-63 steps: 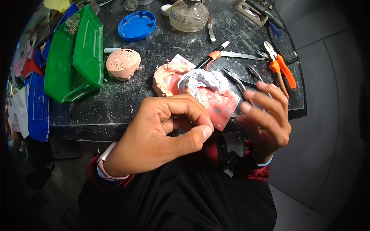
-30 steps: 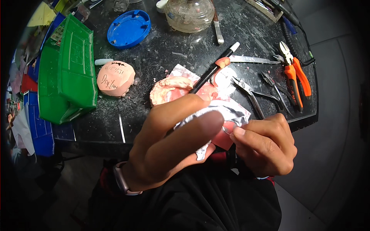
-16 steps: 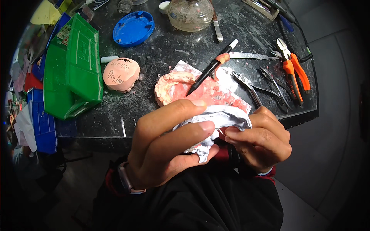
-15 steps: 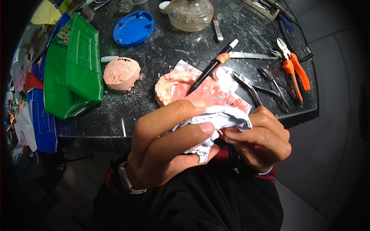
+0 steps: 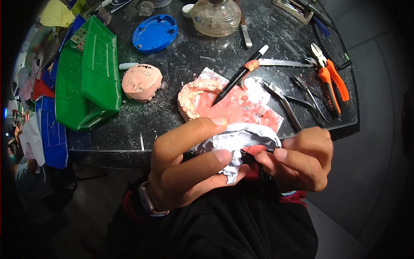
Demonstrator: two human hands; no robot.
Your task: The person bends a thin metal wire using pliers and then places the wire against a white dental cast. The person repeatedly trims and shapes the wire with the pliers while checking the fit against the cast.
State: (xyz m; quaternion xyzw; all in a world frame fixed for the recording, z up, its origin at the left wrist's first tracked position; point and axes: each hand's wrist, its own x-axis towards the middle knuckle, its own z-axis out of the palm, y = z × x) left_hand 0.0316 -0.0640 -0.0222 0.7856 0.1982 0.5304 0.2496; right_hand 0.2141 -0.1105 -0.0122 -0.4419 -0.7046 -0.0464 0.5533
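Note:
In front of my body, my left hand [image 5: 185, 157] grips a white, horseshoe-shaped dental piece [image 5: 246, 134] with grey shading and tooth-like bumps, fingers on top and thumb below. Curled fingers of my right hand [image 5: 302, 159] press at its right end. A small pink part [image 5: 255, 149] shows under the arch, between the hands. Just beyond lies a cream dental cast [image 5: 187, 101] with teeth, beside pink wax-like sheet [image 5: 235, 108] on white paper. A black pen-like tool [image 5: 239, 75] with a white tip rests across the pink material.
Orange-handled cutters [image 5: 330, 82], dental pliers [image 5: 284, 103] and a metal strip [image 5: 284, 63] lie to the right. On the left are a green bin [image 5: 101, 73] and a pink plaster block [image 5: 142, 82]. A blue lid [image 5: 155, 33] and glass jar [image 5: 215, 19] sit farther back.
My right hand has shifted slightly right, its fingertips moving from under the arch to its right end. The dental piece has tilted a little, showing more of the pink part. The view has shifted slightly.

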